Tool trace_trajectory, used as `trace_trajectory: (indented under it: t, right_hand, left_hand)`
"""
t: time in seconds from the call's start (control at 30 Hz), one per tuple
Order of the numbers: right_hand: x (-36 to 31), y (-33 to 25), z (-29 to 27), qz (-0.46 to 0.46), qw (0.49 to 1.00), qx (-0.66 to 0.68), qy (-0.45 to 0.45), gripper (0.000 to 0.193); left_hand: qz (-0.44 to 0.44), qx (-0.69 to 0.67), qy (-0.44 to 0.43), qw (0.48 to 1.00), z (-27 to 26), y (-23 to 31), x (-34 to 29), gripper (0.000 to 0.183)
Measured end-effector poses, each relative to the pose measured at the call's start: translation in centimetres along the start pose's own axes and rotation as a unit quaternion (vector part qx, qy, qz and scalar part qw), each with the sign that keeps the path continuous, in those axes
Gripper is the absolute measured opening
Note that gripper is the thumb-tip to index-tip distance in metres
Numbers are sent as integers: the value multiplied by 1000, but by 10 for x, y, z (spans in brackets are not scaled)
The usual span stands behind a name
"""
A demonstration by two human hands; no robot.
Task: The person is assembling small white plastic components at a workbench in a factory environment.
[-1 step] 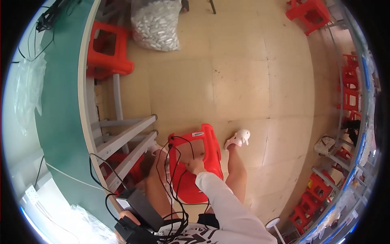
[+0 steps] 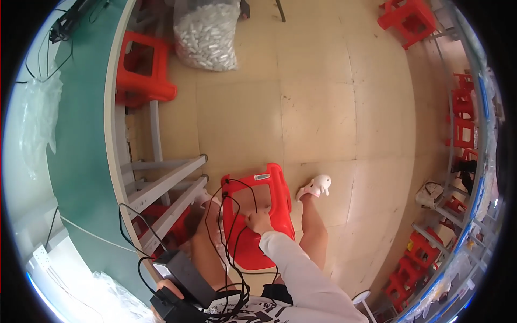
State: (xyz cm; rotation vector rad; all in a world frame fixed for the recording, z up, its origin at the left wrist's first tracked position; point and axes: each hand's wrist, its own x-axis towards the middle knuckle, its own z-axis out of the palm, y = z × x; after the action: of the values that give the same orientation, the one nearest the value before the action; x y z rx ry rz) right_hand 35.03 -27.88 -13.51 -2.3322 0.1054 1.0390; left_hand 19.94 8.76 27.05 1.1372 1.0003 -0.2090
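Observation:
My left hand (image 2: 171, 288), low at the left, is wrapped round black power adapters; its fingers show between a larger adapter (image 2: 186, 277) and a smaller black block (image 2: 168, 306). Several thin black cables (image 2: 235, 269) loop from beside them, across my lap and over a red plastic stool (image 2: 257, 250). Above that stool my right hand (image 2: 260, 222) has its fingers closed on a black cable (image 2: 255, 199), which arches up and to the left. The stool stands between my legs, with a small white label on its far edge.
A green-topped table (image 2: 81, 140) with grey metal legs runs along my left. Beyond it stand a red stool (image 2: 164, 70) and a clear bag of small silvery pieces (image 2: 207, 43). More red stools (image 2: 412, 24) and a metal rack (image 2: 431, 231) are on the right.

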Motion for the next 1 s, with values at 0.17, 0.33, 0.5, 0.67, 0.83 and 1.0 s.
trace_trajectory:
  t: [0.17, 0.33, 0.5, 0.67, 0.83, 1.0]
  right_hand:
    - [-10, 47, -61, 22, 991, 22, 127, 38]
    - [-51, 96, -145, 58, 970, 67, 225, 36]
    - [-109, 140, -230, 87, 923, 229, 298, 27]
    - [-195, 247, -289, 47, 845, 287, 448, 27]
    - [-279, 312, -368, 148, 818, 274, 485, 34]
    - [-329, 406, -389, 316, 745, 273, 521, 44]
  left_hand:
    - [25, -10, -37, 999, 52, -15, 5, 64]
    - [58, 10, -150, 987, 143, 0, 32, 64]
    - [72, 15, -308, 949, 296, -35, 40, 63]
    - [65, 5, -461, 885, 495, -99, 0, 63]
    - [65, 27, -518, 853, 586, -86, -61, 63]
    - [-5, 17, -603, 797, 708, -115, -85, 75]
